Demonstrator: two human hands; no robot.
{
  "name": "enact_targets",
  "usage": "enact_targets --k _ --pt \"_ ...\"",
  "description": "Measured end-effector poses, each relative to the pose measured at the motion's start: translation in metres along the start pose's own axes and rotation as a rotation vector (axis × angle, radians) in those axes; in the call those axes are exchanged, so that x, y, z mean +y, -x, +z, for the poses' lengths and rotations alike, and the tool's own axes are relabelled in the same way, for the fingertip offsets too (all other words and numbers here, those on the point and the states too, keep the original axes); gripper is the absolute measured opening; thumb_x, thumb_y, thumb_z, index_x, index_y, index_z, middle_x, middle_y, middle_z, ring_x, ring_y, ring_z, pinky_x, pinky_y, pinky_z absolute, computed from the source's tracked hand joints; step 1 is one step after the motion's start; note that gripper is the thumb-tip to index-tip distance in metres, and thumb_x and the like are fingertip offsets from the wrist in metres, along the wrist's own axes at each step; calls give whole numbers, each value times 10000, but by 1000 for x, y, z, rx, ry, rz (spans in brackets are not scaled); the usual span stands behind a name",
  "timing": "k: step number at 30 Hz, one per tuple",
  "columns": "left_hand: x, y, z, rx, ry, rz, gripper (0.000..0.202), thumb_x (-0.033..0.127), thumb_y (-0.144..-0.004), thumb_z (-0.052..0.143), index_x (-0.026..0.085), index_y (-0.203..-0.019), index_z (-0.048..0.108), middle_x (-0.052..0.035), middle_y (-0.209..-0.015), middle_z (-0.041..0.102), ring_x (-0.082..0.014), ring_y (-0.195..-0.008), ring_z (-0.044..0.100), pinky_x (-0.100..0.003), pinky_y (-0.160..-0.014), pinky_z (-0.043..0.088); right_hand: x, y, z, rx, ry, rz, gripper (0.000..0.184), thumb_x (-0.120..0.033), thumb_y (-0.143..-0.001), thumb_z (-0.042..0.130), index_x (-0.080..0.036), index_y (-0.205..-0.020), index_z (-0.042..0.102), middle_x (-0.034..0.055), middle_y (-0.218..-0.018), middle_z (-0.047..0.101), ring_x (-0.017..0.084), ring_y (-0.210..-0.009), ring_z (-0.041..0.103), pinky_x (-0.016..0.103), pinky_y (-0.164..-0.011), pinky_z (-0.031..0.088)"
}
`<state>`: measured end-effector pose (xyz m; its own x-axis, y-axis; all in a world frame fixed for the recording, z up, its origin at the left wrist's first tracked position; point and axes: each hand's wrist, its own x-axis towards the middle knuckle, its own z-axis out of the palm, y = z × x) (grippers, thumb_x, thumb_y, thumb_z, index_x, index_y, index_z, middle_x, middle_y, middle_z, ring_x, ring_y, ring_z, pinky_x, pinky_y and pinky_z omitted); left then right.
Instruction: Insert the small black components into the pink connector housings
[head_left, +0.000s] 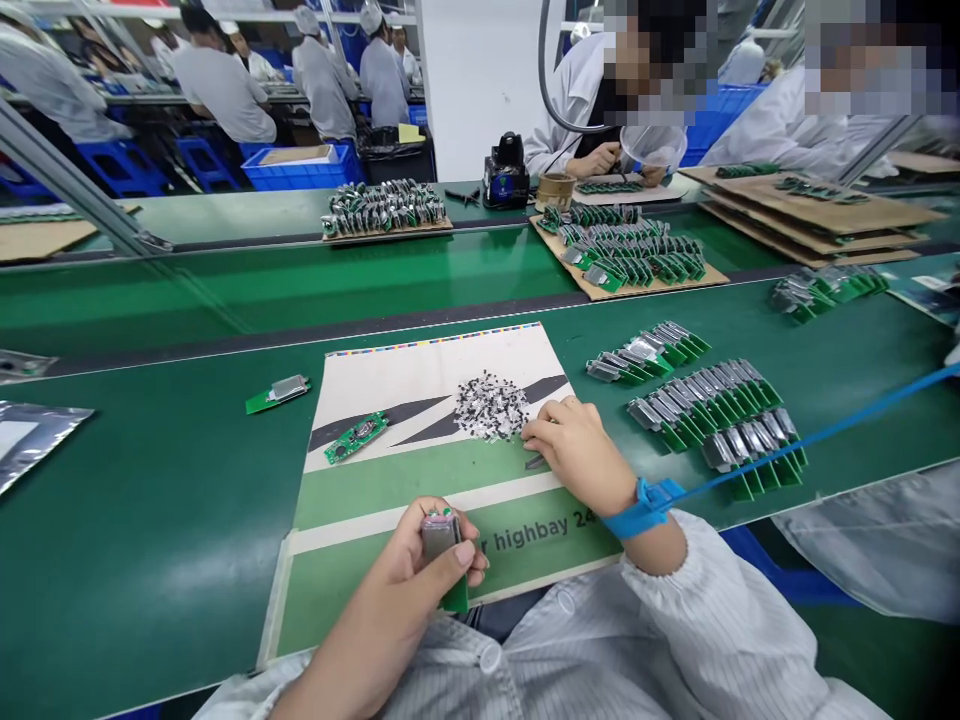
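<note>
My left hand [427, 560] is closed around a green circuit board with a silver block on it [442, 535], held upright above the near edge of a printed cardboard sheet [352, 540]. My right hand [577, 445] has its fingertips pinched at the right edge of a pile of tiny black and clear parts [491, 408]. What sits between those fingertips is too small to make out. A short dark piece [535, 462] shows just under that hand. Left of the pile, a bare green circuit board [357, 437] lies on the sheet.
Another board with a silver block [277, 393] lies left of the sheet. Rows of such boards [705, 400] stand at the right. A blue wrist strap [651, 505] trails its cord rightward. Beyond are loaded cardboard trays [637, 250] and co-workers. A silver bag [37, 440] lies far left.
</note>
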<state>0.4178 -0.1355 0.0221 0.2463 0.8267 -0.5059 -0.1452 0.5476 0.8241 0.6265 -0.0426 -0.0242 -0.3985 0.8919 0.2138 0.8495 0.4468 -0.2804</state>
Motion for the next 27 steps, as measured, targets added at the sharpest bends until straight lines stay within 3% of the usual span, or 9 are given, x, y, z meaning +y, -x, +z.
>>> enact_targets --k 7,18,22,27 --pt "-6 -2 -1 -89 -16 -11 220 359 -835 643 217 -900 488 30 -781 559 -139 -743 512 -294 -721 338 5 -1 3 -48 -73 -41 186 -61 -880 527 -189 -768 604 66 -862 568 223 -819 433 337 -705 292" --pt "-9 -3 -5 -84 25 -1 223 360 -829 654 210 -898 503 27 -777 570 -142 -748 519 -289 -723 339 14 -6 -8 21 -504 -76 117 -159 -930 457 -208 -834 502 50 -913 607 187 -892 560 332 -805 449" --pt "-7 -3 -4 -63 28 -3 230 360 -813 670 206 -887 516 23 -776 573 -143 -736 519 -284 -708 341 15 -9 -10 41 -602 -25 95 -204 -923 466 -204 -850 526 32 -820 624 160 -748 585 283 -669 485" --pt "-7 -2 -2 -71 38 -13 219 354 -811 676 206 -875 528 22 -773 575 -142 -741 524 -284 -725 355 16 -10 -8 73 -639 22 133 -192 -897 503 -185 -971 614 62 -890 677 178 -804 628 315 -709 509"
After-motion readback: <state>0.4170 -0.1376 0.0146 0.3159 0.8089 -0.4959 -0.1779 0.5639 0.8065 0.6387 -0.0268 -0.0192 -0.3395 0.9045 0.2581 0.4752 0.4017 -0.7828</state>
